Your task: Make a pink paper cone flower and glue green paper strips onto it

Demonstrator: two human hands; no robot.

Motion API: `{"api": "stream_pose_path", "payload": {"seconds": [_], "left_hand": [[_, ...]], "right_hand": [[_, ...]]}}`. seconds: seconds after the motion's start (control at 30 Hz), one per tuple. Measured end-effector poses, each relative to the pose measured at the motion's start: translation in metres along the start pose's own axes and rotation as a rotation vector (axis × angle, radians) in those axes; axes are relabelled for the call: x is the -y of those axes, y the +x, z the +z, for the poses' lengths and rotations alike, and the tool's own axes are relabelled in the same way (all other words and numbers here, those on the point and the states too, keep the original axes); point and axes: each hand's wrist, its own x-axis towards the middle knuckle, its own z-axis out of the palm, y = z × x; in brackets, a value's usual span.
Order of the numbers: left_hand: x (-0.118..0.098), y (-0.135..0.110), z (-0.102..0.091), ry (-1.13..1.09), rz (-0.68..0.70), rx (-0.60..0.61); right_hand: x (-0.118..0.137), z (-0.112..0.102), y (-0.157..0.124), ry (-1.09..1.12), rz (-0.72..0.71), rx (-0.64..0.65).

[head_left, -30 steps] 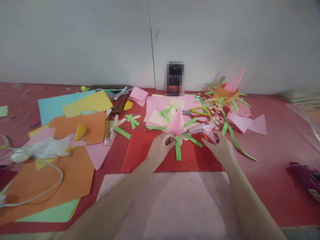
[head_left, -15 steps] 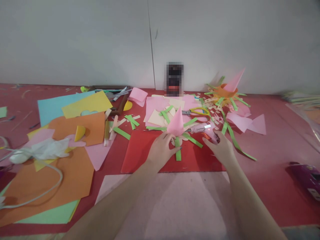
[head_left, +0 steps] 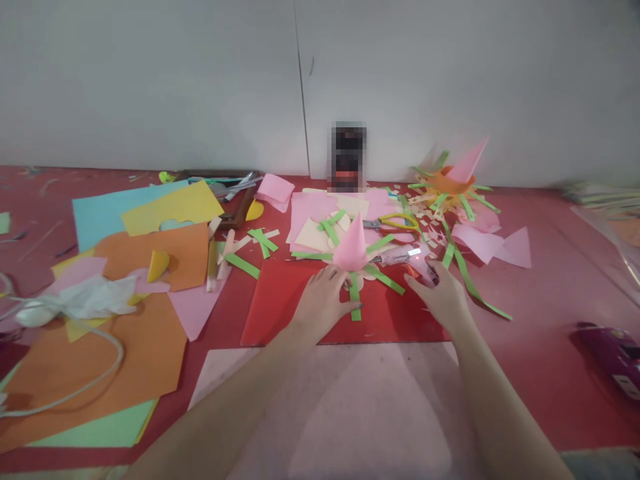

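A pink paper cone (head_left: 352, 245) stands upright in the middle, with green paper strips (head_left: 355, 298) spreading out from under it and pale rounded paper pieces at its base. My left hand (head_left: 326, 297) is closed around the near left side of that base, its thumb by the front strip. The glue gun (head_left: 399, 255), pale pink with a small lit display, points its nozzle left at the cone's foot. Around its handle my right hand (head_left: 443, 290) is curled, thumb on the near side; some fingers are hidden. Below both hands lies a red board (head_left: 280, 303).
Yellow-handled scissors (head_left: 397, 222) lie behind the glue gun. A similar orange-based paper piece (head_left: 453, 183) sits at the back right. Coloured sheets (head_left: 150, 333) and a white cable (head_left: 120, 357) cover the left side. A purple device (head_left: 613, 360) is at the right edge.
The whole view has shifted very slightly. Both hands, the cone and the glue gun keep nearly the same places.
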Motion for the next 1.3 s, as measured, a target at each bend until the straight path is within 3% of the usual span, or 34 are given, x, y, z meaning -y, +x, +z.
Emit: {"api": "stream_pose_path", "payload": {"seconds": [0.33, 1.3], "left_hand": [[-0.0015, 0.0008, -0.0035, -0.142, -0.028, 0.002], [-0.0014, 0.0044, -0.0022, -0.124, -0.057, 0.021]], "right_hand": [[-0.0029, 0.0015, 0.0003, 0.002, -0.009, 0.007], [-0.0004, 0.0019, 0.0004, 0.004, 0.015, 0.012]]}}
